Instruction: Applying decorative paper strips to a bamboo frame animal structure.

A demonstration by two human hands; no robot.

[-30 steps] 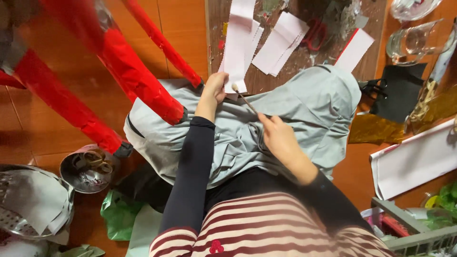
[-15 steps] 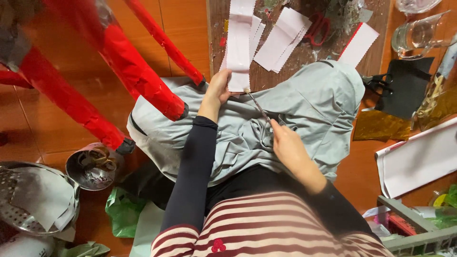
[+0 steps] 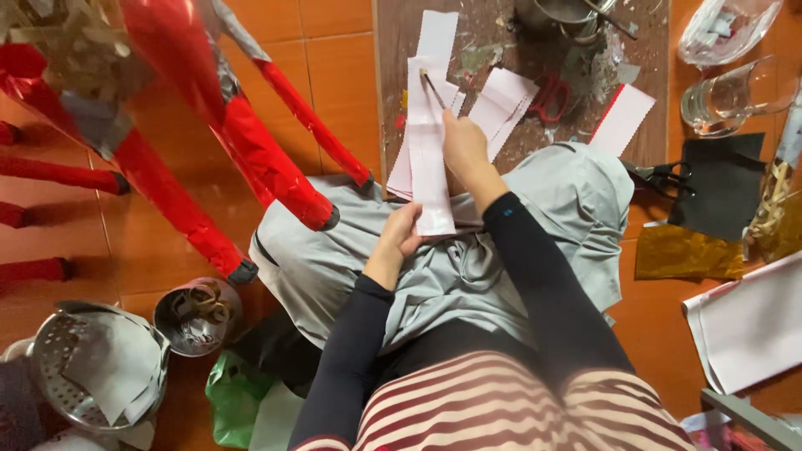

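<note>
One paper strip (image 3: 433, 159) runs lengthwise away | left hand (image 3: 399, 238) pinches near end | right hand (image 3: 464, 144) grips scissors (image 3: 433, 88)

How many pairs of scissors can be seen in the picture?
3. One in the right hand, cutting the paper strip; red scissors on the board; black scissors on the floor at the right. Others may be hidden under clutter.

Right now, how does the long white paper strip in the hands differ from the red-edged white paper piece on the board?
The long white paper strip is narrow, held at its near end by the left hand; the red-edged white paper piece is shorter, wider, lying untouched. Both are white, over the brown board.
</note>
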